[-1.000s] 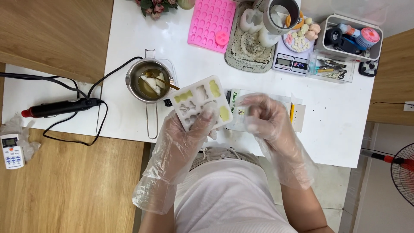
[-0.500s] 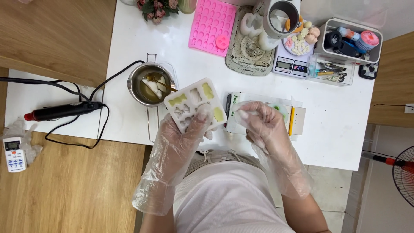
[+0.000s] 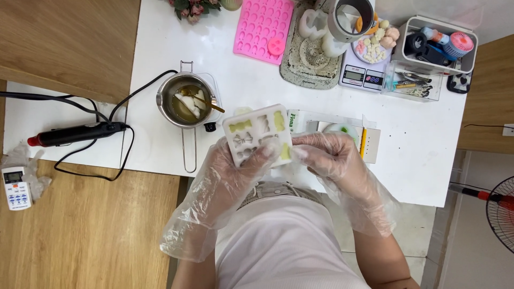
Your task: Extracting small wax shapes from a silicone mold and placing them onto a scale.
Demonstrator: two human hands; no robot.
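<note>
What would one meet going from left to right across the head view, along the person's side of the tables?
Remote control → black heat tool → metal pot → left hand → white mould → right hand → fan.

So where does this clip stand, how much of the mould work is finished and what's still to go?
Done: several cavities of the white mould already hold set yellow-green pieces. In hand: the left hand grips the mould from below and the right hand works at its right edge, both gloved. Left, judging by the pictures: other cavities look unfilled, and the metal pot with its spoon is not empty.
</note>
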